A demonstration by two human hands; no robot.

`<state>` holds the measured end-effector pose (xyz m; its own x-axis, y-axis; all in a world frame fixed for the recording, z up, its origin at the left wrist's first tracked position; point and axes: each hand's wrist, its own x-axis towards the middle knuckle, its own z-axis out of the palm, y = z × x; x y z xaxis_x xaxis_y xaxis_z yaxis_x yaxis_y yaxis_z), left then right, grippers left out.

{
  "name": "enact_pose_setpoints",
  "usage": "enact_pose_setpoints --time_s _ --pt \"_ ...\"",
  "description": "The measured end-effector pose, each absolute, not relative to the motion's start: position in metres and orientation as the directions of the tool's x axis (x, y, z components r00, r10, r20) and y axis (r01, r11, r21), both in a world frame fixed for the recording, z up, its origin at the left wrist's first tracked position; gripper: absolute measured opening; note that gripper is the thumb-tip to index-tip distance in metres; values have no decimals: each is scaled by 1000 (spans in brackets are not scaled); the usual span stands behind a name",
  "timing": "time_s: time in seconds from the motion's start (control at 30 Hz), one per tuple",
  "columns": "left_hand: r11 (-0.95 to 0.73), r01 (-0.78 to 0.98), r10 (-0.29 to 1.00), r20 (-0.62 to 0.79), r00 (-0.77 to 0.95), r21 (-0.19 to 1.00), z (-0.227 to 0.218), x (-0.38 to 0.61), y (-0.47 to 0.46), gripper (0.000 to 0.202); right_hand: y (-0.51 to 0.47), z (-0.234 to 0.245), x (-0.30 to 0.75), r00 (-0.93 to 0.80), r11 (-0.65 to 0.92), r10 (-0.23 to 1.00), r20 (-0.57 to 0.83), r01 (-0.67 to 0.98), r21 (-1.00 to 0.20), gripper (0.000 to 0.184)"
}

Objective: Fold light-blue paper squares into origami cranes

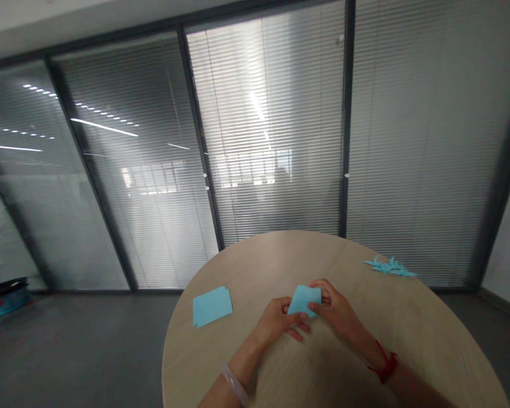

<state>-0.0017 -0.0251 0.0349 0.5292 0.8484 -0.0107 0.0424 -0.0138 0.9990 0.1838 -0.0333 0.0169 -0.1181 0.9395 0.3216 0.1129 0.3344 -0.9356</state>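
One blue paper square point(304, 300) is pinched by the left hand point(276, 323) and right hand point(335, 310) just above the round table point(255, 260); a light, even grip on opposite edges is best kept.

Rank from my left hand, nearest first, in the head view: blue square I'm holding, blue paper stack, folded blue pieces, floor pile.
From the left hand:
1. Blue paper square, held with the right hand, to its right.
2. Blue paper stack, on the table, to its left.
3. Folded blue paper pieces, far right of the table.
4. Floor pile, far left, beyond the table.
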Motion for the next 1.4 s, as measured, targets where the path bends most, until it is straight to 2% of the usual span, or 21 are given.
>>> enact_pose_setpoints --time_s 0.33,0.8,1.13,1.4 --pt "-53 61 843 12 538 997 31 -1 -23 46 -34 16 182 -107 321 943 314 53 -946 43" --pt "-110 149 856 18 517 983 30 0 -21 45 -34 16 184 -126 326 941 316 78 -942 42" --pt "-99 119 864 26 502 988 30 0 -22 46 -36 19 181 -146 322 938 313 38 -946 42" --pt "-108 139 833 13 552 984 31 1 -24 46 -36 16 177 -88 293 955 283 145 -945 48"
